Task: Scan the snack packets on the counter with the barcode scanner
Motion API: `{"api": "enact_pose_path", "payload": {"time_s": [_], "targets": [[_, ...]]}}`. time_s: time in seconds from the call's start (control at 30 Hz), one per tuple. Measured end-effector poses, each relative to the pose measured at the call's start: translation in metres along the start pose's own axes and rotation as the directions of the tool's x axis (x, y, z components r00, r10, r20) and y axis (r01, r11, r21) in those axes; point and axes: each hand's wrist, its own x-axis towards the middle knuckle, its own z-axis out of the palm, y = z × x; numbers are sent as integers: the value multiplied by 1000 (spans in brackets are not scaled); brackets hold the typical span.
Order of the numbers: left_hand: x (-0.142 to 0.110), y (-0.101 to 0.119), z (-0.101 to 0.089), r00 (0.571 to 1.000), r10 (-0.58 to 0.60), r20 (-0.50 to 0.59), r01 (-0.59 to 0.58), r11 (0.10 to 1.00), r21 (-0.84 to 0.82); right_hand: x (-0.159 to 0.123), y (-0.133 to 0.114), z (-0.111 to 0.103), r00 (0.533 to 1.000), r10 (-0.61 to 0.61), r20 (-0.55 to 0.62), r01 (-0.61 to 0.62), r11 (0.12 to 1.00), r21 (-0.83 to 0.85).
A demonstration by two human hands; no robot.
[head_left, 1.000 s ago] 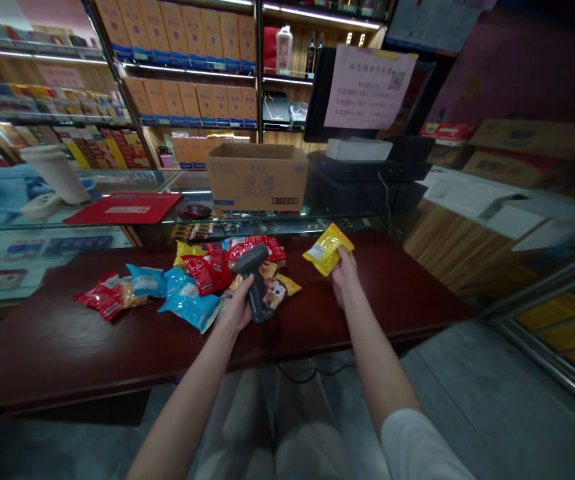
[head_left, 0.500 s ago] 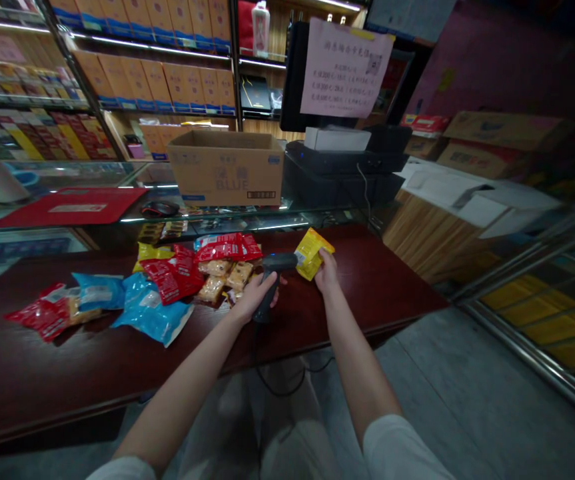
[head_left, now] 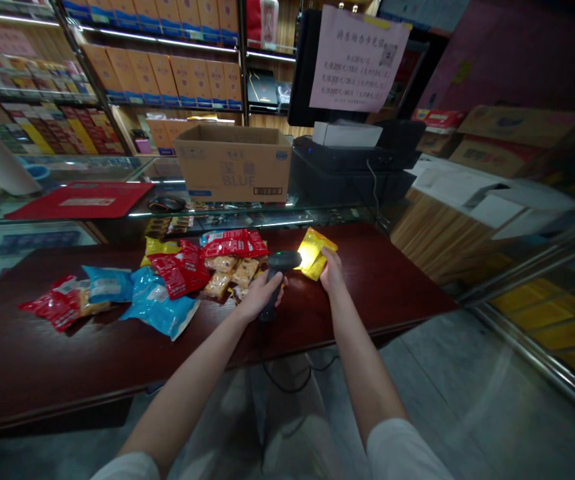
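Fingers of the left hand [head_left: 262, 293] wrap tight around the grip of a dark barcode scanner [head_left: 278, 279], whose head points right at a yellow snack packet [head_left: 313, 261] lit by the scanner's beam. The right hand [head_left: 331, 275] pinches that packet by its lower edge, holding it just above the dark red tabletop [head_left: 397, 287] and just beside the scanner's head. To the left lies a heap of snack packets [head_left: 182, 277] in red, blue and yellow. Behind, on the glass counter [head_left: 117, 217], stands an open cardboard box [head_left: 234, 163], with a black cash register [head_left: 352, 167] beside it.
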Motion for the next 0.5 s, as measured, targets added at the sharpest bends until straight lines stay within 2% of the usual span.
{"api": "enact_pose_path", "payload": {"time_s": [0.17, 0.27, 0.33, 0.37, 0.4, 0.5], "targets": [[-4, 8, 2, 999, -16, 28, 17, 1000, -7, 2, 5, -3, 999, -18, -38, 17, 999, -40], [-6, 15, -1, 1000, -3, 11, 3, 1000, -18, 16, 1, -16, 989, -116, -96, 95, 975, -203], [-8, 20, -6, 1000, 17, -16, -18, 999, -42, 33, -14, -32, 956, -229, -185, 122, 879, -460], [-10, 23, -10, 1000, 22, -22, -24, 998, -59, 42, -26, -41, 935, -286, -210, 93, 769, -633], [-13, 26, -15, 999, 25, -24, -27, 997, -75, 50, -39, -51, 919, -325, -225, 24, 613, -790], [-22, 39, -36, 998, 36, -47, -41, 993, -111, 69, -79, -79, 898, -337, -283, -92, 485, -870]]}}
